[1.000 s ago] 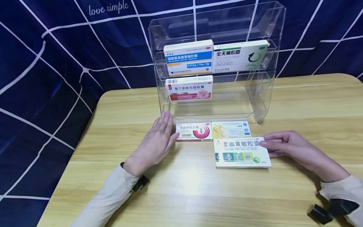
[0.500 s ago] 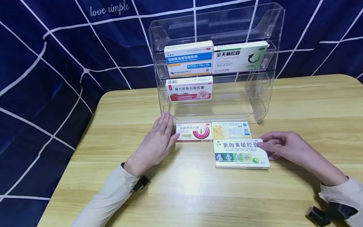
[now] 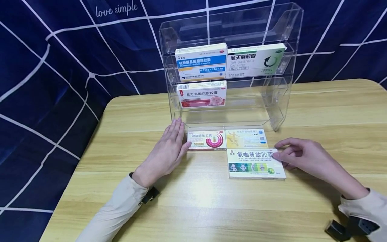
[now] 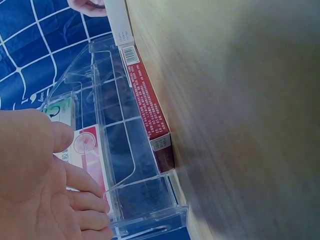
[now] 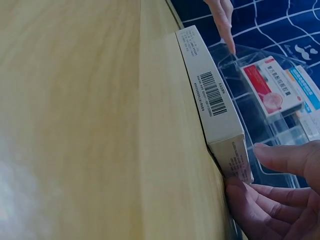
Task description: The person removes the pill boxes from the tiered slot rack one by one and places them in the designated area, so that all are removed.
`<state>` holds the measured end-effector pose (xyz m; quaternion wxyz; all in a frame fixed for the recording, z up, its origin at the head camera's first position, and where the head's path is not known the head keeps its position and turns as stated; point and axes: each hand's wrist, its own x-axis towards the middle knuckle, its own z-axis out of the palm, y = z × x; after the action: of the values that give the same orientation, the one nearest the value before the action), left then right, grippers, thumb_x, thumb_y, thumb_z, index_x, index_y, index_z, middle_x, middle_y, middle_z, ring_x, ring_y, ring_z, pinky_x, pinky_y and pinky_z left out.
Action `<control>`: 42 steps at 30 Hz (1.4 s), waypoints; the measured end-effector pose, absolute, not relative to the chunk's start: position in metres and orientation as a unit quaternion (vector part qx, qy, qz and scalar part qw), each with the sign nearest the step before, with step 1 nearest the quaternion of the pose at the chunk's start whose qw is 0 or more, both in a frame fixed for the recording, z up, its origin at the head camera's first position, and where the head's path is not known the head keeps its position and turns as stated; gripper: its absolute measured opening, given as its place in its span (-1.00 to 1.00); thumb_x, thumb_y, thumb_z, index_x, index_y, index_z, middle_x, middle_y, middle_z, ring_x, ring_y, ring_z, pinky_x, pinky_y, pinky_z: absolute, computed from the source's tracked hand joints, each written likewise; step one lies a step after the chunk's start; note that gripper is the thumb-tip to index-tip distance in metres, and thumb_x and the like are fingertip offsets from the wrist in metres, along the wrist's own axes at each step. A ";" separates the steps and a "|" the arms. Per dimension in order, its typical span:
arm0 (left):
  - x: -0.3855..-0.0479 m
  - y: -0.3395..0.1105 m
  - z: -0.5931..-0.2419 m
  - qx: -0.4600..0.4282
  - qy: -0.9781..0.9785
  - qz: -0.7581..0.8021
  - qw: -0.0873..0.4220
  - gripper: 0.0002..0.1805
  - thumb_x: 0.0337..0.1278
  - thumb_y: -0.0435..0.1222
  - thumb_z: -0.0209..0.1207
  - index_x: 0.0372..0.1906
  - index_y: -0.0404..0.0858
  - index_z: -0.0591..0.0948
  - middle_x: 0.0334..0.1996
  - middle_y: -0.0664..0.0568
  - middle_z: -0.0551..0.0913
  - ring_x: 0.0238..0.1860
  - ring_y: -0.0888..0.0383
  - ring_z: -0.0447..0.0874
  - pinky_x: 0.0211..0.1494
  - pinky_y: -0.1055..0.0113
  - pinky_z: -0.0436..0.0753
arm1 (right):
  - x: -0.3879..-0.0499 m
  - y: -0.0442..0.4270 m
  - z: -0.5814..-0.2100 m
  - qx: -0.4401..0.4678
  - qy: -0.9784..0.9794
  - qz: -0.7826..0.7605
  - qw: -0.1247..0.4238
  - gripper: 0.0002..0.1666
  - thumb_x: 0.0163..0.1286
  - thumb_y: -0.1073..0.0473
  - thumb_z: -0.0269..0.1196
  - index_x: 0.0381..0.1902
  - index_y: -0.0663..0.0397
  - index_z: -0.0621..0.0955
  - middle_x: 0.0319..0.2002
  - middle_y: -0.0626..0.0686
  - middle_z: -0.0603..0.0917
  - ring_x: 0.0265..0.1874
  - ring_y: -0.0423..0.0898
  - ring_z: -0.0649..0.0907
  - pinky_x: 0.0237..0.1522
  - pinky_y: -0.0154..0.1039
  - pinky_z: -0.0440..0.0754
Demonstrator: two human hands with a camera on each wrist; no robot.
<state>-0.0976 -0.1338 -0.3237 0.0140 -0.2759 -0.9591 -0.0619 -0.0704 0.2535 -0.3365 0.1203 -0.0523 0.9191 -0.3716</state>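
Note:
On the table lies a white-and-green medicine box (image 3: 257, 164). My right hand (image 3: 308, 163) is at its right end, thumb over the corner and loosely bent fingers against the end face, without a visible pinch. In the right wrist view the thumb stands slightly apart from this box (image 5: 210, 85). Directly behind it is a pale yellow medicine box (image 3: 246, 138), and a red-and-white medicine box (image 3: 205, 139) lies to the left. My left hand (image 3: 164, 153) rests with straight fingers by the clear rack's lower left corner, its thumb at the red-and-white box.
The clear acrylic rack (image 3: 229, 117) stands behind the flat boxes. Its tiers hold a blue-and-white box (image 3: 201, 64), a green-and-white box (image 3: 255, 62) and a pink-and-white box (image 3: 202, 95). A dark blue curtain (image 3: 121, 50) with white lines hangs behind the wooden table (image 3: 193, 215).
The white-and-green box has shifted slightly left and now lies flatter, lined up below the yellow box. My right hand moved left with it, fingers loosening. The left hand stayed put.

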 end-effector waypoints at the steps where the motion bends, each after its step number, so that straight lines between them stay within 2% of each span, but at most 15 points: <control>1: -0.098 -0.134 -0.324 -0.275 -0.959 -0.063 0.012 -0.31 0.54 -0.05 -0.34 0.44 -0.53 0.02 0.46 -0.38 -0.09 0.49 -0.18 -0.17 0.53 0.07 -0.09 | -0.070 0.254 -0.337 -0.055 0.920 -0.371 0.117 -0.41 0.29 -0.04 0.33 0.08 0.32 0.54 -0.37 0.03 0.73 -0.52 -0.17 0.68 -0.54 -0.26 0.66; 11: -0.098 -0.133 -0.324 -0.276 -0.960 -0.053 0.010 -0.30 0.54 -0.03 -0.36 0.45 -0.52 0.00 0.47 -0.38 -0.09 0.50 -0.19 -0.17 0.53 0.05 -0.05 | -0.074 0.259 -0.332 -0.073 0.931 -0.352 0.062 -0.48 0.28 0.02 0.35 0.04 0.29 0.57 -0.36 0.09 0.74 -0.56 -0.20 0.68 -0.58 -0.27 0.65; 20: -0.097 -0.134 -0.324 -0.275 -0.960 -0.058 0.013 -0.30 0.54 -0.03 -0.36 0.45 -0.53 0.00 0.47 -0.39 -0.07 0.50 -0.19 -0.17 0.53 0.05 -0.06 | -0.080 0.262 -0.319 -0.075 0.941 -0.330 -0.012 -0.62 0.24 0.05 0.39 -0.06 0.15 0.66 -0.41 0.00 0.75 -0.52 -0.37 0.64 -0.53 -0.47 0.52; 30: -0.096 -0.134 -0.324 -0.273 -0.960 -0.060 0.009 -0.30 0.54 -0.03 -0.36 0.45 -0.52 0.00 0.47 -0.37 -0.10 0.50 -0.18 -0.18 0.53 0.06 -0.08 | -0.089 0.256 -0.300 -0.070 0.932 -0.354 -0.028 -0.64 0.26 0.04 0.37 -0.07 0.14 0.67 -0.40 0.01 0.75 -0.48 -0.39 0.66 -0.43 -0.62 0.47; 36: -0.096 -0.134 -0.325 -0.270 -0.961 -0.064 0.013 -0.30 0.54 -0.03 -0.35 0.45 -0.53 0.02 0.47 -0.39 -0.08 0.50 -0.18 -0.17 0.53 0.07 -0.09 | -0.094 0.243 -0.291 -0.062 0.928 -0.367 -0.032 -0.61 0.25 0.00 0.38 -0.04 0.08 0.69 -0.29 0.04 0.76 -0.42 -0.43 0.64 -0.35 -0.66 0.49; 42: -0.097 -0.134 -0.325 -0.272 -0.960 -0.063 0.010 -0.30 0.54 -0.03 -0.35 0.45 -0.52 0.00 0.47 -0.38 -0.11 0.50 -0.17 -0.20 0.53 0.08 -0.10 | -0.102 0.226 -0.281 -0.063 0.904 -0.424 -0.011 -0.59 0.27 0.01 0.36 0.00 0.10 0.66 -0.23 -0.08 0.75 -0.32 -0.34 0.69 -0.28 -0.56 0.61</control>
<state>-0.0970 -0.1339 -0.3253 0.0095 -0.2716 -0.9603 -0.0634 -0.1020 0.2261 -0.2805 -0.0112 -0.0630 0.9036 -0.4235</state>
